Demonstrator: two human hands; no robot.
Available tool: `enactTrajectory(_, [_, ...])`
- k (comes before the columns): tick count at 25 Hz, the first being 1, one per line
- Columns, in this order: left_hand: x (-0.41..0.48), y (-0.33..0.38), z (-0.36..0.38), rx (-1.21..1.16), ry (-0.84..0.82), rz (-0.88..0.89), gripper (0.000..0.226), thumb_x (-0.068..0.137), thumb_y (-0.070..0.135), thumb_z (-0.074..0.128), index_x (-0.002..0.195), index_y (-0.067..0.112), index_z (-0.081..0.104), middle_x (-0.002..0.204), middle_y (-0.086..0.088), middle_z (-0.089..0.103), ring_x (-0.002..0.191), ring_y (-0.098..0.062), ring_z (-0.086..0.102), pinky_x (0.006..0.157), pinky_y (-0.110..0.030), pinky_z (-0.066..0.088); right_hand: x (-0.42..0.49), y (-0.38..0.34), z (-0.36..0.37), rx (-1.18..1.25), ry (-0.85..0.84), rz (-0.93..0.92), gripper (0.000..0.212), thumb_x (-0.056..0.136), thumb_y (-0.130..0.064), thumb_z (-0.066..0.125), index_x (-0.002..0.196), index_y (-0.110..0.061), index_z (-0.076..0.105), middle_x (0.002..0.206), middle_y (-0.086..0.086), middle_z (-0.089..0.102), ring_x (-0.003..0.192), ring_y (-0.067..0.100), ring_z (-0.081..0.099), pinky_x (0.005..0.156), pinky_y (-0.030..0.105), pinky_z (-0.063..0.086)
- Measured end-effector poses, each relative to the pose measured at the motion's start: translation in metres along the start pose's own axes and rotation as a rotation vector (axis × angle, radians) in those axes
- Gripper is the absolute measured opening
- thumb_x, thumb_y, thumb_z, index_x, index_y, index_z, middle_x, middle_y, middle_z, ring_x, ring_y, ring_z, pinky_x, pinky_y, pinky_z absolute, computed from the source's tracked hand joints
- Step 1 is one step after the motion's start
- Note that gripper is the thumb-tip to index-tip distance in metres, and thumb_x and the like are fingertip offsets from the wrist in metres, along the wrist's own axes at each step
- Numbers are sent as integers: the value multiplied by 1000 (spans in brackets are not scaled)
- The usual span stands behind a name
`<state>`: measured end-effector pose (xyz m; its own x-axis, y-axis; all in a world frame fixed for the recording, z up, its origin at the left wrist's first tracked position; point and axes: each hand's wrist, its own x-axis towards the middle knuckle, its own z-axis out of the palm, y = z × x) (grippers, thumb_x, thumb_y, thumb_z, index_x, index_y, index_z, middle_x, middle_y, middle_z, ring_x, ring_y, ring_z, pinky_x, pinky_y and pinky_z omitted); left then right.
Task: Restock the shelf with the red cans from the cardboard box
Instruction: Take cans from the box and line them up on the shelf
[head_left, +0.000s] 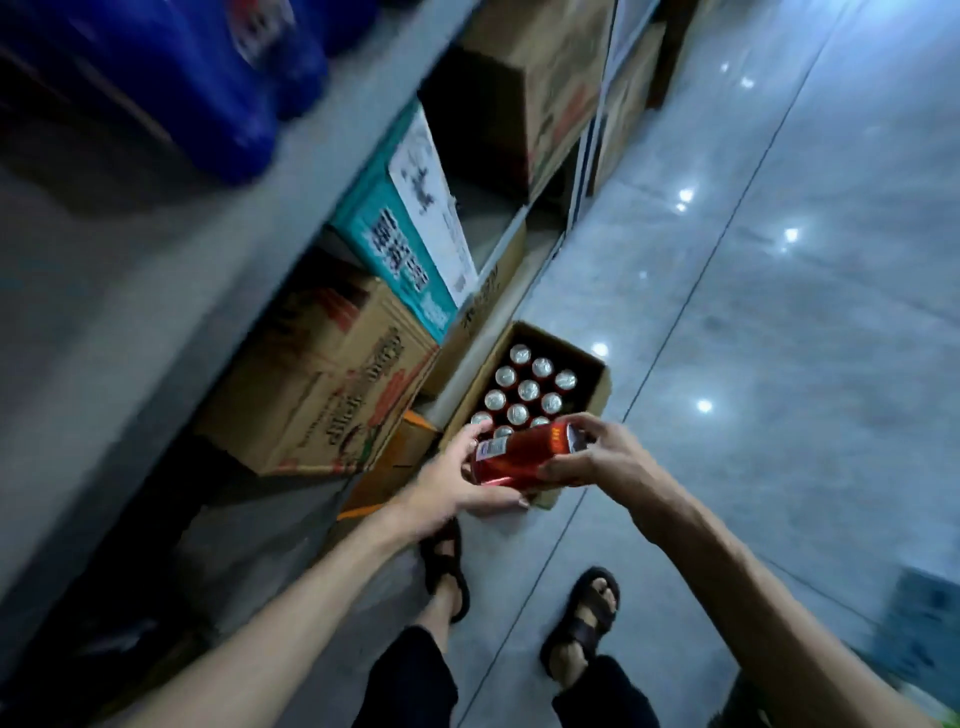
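A red can lies sideways in the air between both hands, above the near end of the open cardboard box. My left hand cups its bottom end with fingers curled round it. My right hand pinches its silver top end between thumb and fingers. Several more red cans stand upright in the box on the floor, silver tops showing. The grey shelf runs along the left, its board blurred.
Under the shelf sit a brown printed carton, a teal and white carton and a larger brown carton. Blue packs stand on the shelf at top left. My sandalled feet are on the glossy tiled floor.
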<state>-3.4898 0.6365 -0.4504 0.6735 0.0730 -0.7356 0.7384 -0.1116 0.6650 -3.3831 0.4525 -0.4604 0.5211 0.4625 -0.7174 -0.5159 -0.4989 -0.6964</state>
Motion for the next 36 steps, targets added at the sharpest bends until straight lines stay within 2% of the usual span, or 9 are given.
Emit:
enactTrajectory(4, [-133, 99, -29, 81, 172, 167, 84, 64, 18, 89, 135, 16, 46, 128, -1, 57, 119, -17, 55, 107, -28, 44, -106, -130, 4, -74, -137, -112, 77, 49, -47, 82, 118, -18, 65, 104, 6, 73, 95, 23, 70, 86, 37, 54])
enactTrajectory(7, [-199, 131, -51, 69, 366, 279, 70, 66, 16, 89, 125, 16, 51, 114, 4, 62, 100, -3, 61, 81, -5, 45, -154, -198, 28, -90, -232, -221, 60, 64, -53, 78, 112, -20, 66, 95, 2, 76, 88, 21, 73, 78, 32, 55])
enactTrajectory(10, [-237, 135, -71, -91, 497, 324, 63, 67, 18, 88, 117, 22, 50, 103, 8, 64, 79, 9, 66, 64, -11, 54, -177, -234, 66, 0, -263, -311, 51, 72, -48, 79, 111, -17, 65, 94, 1, 76, 84, 15, 73, 68, 21, 56])
enactTrajectory(14, [-258, 120, -92, -194, 800, 314, 71, 58, 42, 86, 118, 27, 51, 104, 9, 68, 87, 1, 68, 72, -23, 59, -175, -254, 136, 2, -365, -325, 43, 78, -33, 79, 113, -12, 67, 100, 8, 75, 92, 23, 72, 82, 34, 58])
enactTrajectory(21, [-257, 71, -176, -252, 934, 282, 74, 68, 21, 86, 129, 33, 46, 121, 5, 66, 109, -5, 66, 81, -18, 55, -116, -292, 241, -162, -430, -390, 67, 69, -30, 85, 128, -23, 54, 116, -2, 68, 106, 14, 66, 85, 29, 54])
enactTrajectory(25, [-253, 45, -215, 5, 728, -26, 126, 65, 17, 90, 156, 13, 2, 163, -10, 13, 150, -23, 16, 123, -41, 18, -67, -304, 279, -491, -224, -634, 81, 66, -29, 86, 135, -19, 46, 124, 0, 62, 111, 16, 59, 88, 27, 47])
enactTrajectory(28, [-244, 27, -228, 481, 591, -300, 140, 61, 58, 83, 155, 18, -14, 164, -7, -11, 151, -34, -10, 123, -48, -2, -29, -317, 300, -501, -211, -733, 71, 71, -31, 83, 131, -22, 47, 121, -3, 61, 107, 15, 59, 81, 21, 44])
enactTrajectory(32, [-238, 25, -236, 609, 467, -443, 145, 56, 75, 74, 153, 18, -18, 161, -23, -18, 145, -50, -18, 119, -60, -4, 1, -326, 325, -473, -222, -858, 61, 77, -20, 80, 131, -17, 50, 131, 8, 58, 119, 24, 56, 102, 41, 46])
enactTrajectory(36, [-238, 30, -236, 579, 449, -506, 151, 51, 73, 78, 152, 20, -21, 156, -32, -23, 142, -55, -19, 118, -63, 4, 11, -331, 344, -513, -196, -888, 62, 78, -15, 78, 132, -9, 49, 132, 12, 59, 121, 26, 55, 97, 22, 32])
